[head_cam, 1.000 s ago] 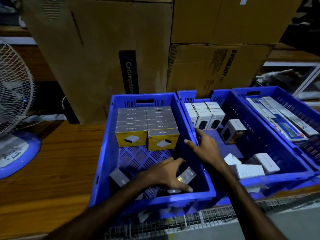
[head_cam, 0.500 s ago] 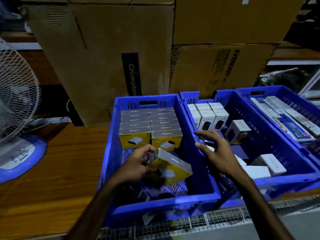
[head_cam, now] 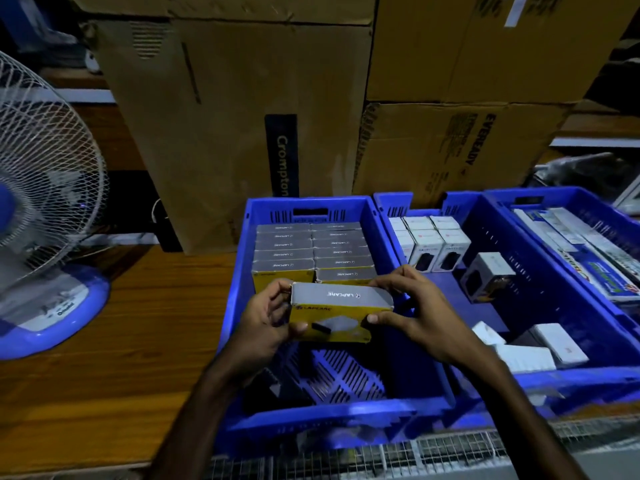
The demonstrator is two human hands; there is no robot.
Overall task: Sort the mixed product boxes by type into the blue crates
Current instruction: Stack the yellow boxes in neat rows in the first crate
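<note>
Hands both grip the yellow Lapcare box (head_cam: 341, 311): my left hand (head_cam: 266, 323) clasps its left end, my right hand (head_cam: 414, 311) pinches its right end. Box held level above the left blue crate (head_cam: 235, 296), long axis left to right, just in front of the stacked rows of matching boxes (head_cam: 313, 251). Both hands equally near. Grey top, yellow face, product picture. Judgement: next placement goes forward against that stack.

- I saw a wooden table (head_cam: 86, 386) carrying everything.
- A blue-based fan (head_cam: 48, 244) stood on it at far left.
- Three blue crates (head_cam: 332, 415) sat side by side toward the right.
- Tall cardboard cartons (head_cam: 221, 133) stood behind them at the far edge.
</note>
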